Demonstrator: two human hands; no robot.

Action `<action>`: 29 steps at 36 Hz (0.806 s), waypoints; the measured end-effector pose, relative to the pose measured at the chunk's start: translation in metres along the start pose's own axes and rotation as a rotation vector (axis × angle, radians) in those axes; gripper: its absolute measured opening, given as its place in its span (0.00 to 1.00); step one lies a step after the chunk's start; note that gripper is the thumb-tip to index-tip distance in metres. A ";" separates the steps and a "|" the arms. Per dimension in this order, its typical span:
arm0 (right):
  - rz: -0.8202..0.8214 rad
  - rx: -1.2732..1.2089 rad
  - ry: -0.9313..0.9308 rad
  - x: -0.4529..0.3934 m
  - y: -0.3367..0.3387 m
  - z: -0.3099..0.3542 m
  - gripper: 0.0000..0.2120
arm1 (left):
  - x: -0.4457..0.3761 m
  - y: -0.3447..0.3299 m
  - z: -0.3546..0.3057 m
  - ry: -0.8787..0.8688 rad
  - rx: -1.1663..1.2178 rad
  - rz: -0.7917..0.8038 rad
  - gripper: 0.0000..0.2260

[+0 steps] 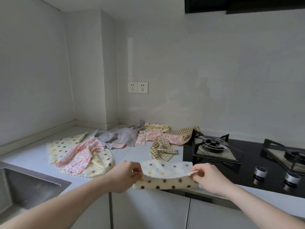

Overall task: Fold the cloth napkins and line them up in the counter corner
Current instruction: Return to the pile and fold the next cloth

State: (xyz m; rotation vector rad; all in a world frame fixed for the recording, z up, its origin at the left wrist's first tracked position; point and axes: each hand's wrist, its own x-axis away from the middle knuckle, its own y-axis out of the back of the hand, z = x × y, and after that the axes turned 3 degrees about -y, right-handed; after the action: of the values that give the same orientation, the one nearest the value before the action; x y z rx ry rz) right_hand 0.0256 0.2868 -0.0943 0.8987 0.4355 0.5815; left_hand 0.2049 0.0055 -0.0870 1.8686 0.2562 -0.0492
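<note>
polka-dot napkin (166, 176) at near counter (130, 151) edge, doubled over, spanning between both hands. left hand (127, 176) pinches its left end; right hand (209, 177) pinches its right end. unfolded napkins (115, 139) lie farther back toward the corner.

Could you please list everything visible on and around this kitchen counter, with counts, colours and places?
held napkin: one, cream with dots, half folded at counter front edge
dotted napkins: about three, cream, loose on counter
floral napkins: about three, pink, scattered
grey napkin: one, near corner
checked napkins: two, tan, beside hob
hob: one, black, right
knobs: two, silver
sink: one, steel, left
sockets: two, white, wall
left hand: pinches napkin's left end
right hand: pinches right end
</note>
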 end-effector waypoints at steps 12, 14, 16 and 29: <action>-0.269 -0.106 -0.097 -0.055 -0.006 -0.001 0.04 | -0.073 -0.012 0.009 0.171 0.085 -0.169 0.06; -0.290 -0.083 -0.133 -0.063 -0.009 -0.004 0.04 | -0.083 -0.017 0.010 0.196 0.091 -0.175 0.06; -0.313 -0.071 -0.168 -0.070 -0.012 -0.009 0.07 | -0.093 -0.023 0.012 0.227 0.093 -0.175 0.07; -0.133 0.118 -0.371 -0.089 -0.038 -0.034 0.31 | -0.115 -0.067 0.036 0.331 0.003 -0.087 0.20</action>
State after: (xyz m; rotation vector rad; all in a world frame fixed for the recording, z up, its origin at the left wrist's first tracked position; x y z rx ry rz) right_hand -0.0512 0.2322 -0.1352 1.0567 0.1925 0.2595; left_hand 0.0828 -0.0265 -0.1421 1.8628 0.5656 0.2024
